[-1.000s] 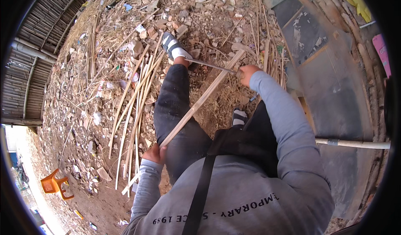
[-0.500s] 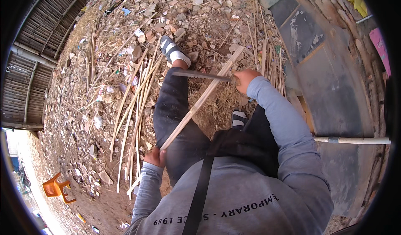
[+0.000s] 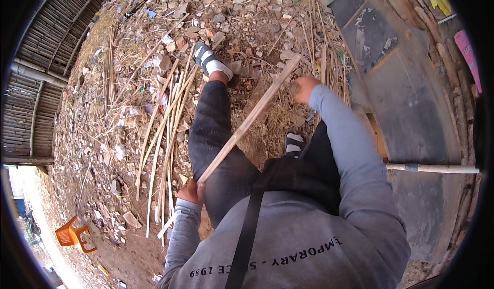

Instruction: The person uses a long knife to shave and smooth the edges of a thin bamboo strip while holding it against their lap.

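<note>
Head view: left hand clamped around pale wooden strip, which slanted forward-right from grip over left thigh. Right hand hovered near strip's far end; could not tell whether it held anything. Loose strips lay forward-left of grip. Bracing strip firmly against thigh seemed steadiest.

- Left hand: left of centre, below the middle, curled closed.
- Left forearm: rises from the lower edge, nearly upright.
- Right hand: right of centre, above the middle, curled.
- Right arm: stretched out, slanting up and leftward from the lower right.
</note>
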Motion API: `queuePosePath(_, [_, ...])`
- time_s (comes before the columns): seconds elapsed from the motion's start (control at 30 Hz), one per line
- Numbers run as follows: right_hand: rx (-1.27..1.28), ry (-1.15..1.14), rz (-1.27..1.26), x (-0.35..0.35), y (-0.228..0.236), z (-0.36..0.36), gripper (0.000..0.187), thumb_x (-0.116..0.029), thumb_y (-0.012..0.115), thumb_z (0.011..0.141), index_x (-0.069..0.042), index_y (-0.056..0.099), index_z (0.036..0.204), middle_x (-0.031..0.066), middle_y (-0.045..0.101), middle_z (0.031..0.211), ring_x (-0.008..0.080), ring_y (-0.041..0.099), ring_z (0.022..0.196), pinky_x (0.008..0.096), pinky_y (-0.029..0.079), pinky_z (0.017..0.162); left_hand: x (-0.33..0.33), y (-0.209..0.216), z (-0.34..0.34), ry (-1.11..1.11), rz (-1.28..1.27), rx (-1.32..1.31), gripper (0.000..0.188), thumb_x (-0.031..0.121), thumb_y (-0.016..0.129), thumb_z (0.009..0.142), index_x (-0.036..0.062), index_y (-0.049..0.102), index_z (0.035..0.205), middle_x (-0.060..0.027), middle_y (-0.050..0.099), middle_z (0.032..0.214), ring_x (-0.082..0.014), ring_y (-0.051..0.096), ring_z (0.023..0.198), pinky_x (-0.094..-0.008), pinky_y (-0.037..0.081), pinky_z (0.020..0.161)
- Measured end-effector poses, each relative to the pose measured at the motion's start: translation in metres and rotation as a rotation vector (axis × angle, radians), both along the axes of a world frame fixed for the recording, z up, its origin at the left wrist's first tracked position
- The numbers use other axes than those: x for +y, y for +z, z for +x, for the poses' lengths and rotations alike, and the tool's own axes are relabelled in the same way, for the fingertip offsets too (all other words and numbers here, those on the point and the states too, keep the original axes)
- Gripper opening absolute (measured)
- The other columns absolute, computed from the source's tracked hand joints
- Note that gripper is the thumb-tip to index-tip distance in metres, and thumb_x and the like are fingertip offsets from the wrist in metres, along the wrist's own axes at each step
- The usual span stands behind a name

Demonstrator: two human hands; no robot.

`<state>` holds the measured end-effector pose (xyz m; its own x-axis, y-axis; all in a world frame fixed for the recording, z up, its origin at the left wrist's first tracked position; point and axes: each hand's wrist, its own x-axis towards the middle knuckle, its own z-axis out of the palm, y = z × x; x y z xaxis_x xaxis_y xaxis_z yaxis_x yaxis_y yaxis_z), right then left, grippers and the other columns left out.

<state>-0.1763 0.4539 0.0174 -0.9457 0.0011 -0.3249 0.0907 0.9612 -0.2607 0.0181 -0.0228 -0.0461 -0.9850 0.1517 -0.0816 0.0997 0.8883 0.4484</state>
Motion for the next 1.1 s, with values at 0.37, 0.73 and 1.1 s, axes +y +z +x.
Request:
queuePosePath(0.37, [0.23, -0.196, -0.109, 0.005, 0.029, -0.003, 0.043, -0.028, 0.066, 0.071, -0.006, 0.062, 0.108, 0.021, 0.064, 0.098, 0.035, 0.061, 0.093, 0.0396, 0.049, 0.081, -0.023, 0.003, -0.003, 0.069, 0.292, -0.5, 0.041, 0.041, 0.061, 0.087, -0.0003, 0.057, 0.086, -0.0143, 0.061, 0.064, -0.0229, 0.061, 0.052, -0.0352, 0.047, 0.047])
queuePosePath(0.73, [0.231, 0.022, -0.111, -0.008, 0.045, 0.006, 0.036, -0.027, 0.066, 0.072, -0.008, 0.064, 0.102, 0.0178, 0.064, 0.089, 0.0354, 0.062, 0.086, 0.0418, 0.049, 0.076, -0.011, 0.036, -0.001, 0.15, 0.416, -0.67, 0.034, 0.034, 0.059, 0.089, 0.0001, 0.06, 0.089, -0.0119, 0.063, 0.068, -0.022, 0.062, 0.055, -0.0347, 0.048, 0.052])
queuePosePath(1.1, [0.029, 0.343, 0.024, -0.056, 0.025, 0.014, 0.035, -0.029, 0.063, 0.071, -0.011, 0.063, 0.101, 0.0176, 0.065, 0.088, 0.036, 0.062, 0.086, 0.0446, 0.05, 0.078, 0.024, 0.051, 0.018, 0.22, -0.007, -0.233, 0.037, 0.038, 0.049, 0.088, 0.0039, 0.06, 0.079, -0.0248, 0.061, 0.073, -0.0445, 0.06, 0.072, -0.0519, 0.046, 0.065])
